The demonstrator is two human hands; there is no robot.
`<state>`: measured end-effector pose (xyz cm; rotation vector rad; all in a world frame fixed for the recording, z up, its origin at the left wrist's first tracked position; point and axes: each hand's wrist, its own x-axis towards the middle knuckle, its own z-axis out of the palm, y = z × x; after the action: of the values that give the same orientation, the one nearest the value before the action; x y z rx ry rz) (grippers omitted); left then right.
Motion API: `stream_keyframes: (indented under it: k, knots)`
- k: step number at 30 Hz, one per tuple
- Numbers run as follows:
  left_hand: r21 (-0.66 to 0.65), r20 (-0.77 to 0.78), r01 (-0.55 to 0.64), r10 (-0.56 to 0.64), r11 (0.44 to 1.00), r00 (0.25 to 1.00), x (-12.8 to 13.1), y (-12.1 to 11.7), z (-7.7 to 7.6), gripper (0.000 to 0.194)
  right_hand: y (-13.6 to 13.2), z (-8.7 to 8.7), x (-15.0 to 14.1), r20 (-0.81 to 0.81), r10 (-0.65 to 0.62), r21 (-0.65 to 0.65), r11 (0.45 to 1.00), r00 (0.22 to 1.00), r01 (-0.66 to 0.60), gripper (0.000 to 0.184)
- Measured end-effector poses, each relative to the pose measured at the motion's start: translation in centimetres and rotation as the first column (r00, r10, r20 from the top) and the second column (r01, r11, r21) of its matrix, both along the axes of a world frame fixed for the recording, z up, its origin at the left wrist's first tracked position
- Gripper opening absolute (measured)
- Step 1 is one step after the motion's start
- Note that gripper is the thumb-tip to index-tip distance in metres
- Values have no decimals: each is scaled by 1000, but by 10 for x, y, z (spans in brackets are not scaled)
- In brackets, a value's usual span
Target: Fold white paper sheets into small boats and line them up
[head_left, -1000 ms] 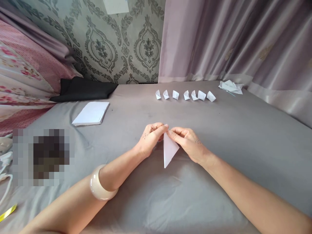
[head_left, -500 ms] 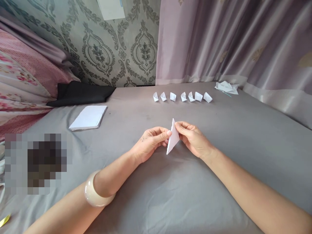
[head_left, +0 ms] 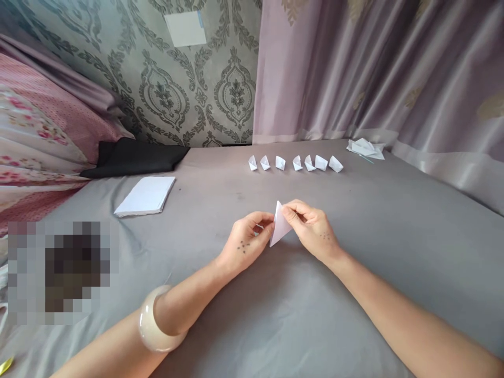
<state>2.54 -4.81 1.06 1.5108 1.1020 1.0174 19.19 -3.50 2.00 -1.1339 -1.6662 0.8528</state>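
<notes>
Partly behind R hand [head_left: 315,231]: folded wht ppr [head_left: 280,228]

Paper stack [head_left: 145,196] left — folded pieces [head_left: 297,163] in a row behind, rightward.

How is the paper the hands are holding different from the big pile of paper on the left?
The held paper is folded to a point, while the paper stack is flat sheets. The held paper looks much smaller than the paper stack. The held paper is up between the fingers; the paper stack lies on the gray cloth. Both are white.
</notes>
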Motion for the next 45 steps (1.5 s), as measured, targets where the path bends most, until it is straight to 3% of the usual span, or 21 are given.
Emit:
stream_keyframes:
  k: [6,9,11,14,20,23,25,28,31,34,42,45]
  knots:
    - [-12,-10,99,-99,995,995,-3,2,-2,15,-11,5,-7,211,38,334,936,977,-109,19]
    - [237,-146,-113,151,965,978,-1,-1,1,8,-18,4,-10,230,-73,457,889,971,-41,19]
    - [452,-211,-234,358,861,910,0,-4,3,4,-23,2,-12,219,-174,482,875,960,49,33]
    - [611,-265,-241,482,754,835,-1,-7,3,11,-27,-2,-15,277,-198,449,892,940,55,34]
    - [699,-319,-156,499,698,805,-3,-6,-4,16,-25,-7,-21,429,-291,465,883,855,68,6]
    - [719,-338,-97,469,688,816,-1,-6,-7,13,-22,-10,-22,516,-361,497,865,777,72,12]
    - [707,-347,-103,470,699,812,0,-5,-7,12,-21,-11,-22,571,-390,520,853,723,49,18]
    - [612,-366,-154,451,776,814,0,-3,-5,20,-22,-10,-23,615,-438,588,809,656,-12,24]
    - [512,-364,-112,333,852,870,-1,-1,-2,36,-24,-8,-24,610,-501,666,744,614,-53,26]
    - [447,-304,-67,222,892,926,-2,-2,0,40,-26,-5,-25,604,-528,702,707,597,-84,27]
    - [372,-74,-166,207,913,976,-2,-6,0,27,-31,-3,-23,592,-552,707,706,587,-50,27]
    - [399,-28,-153,179,904,984,-4,-4,-3,26,-31,-4,-20,604,-484,645,763,633,-32,25]
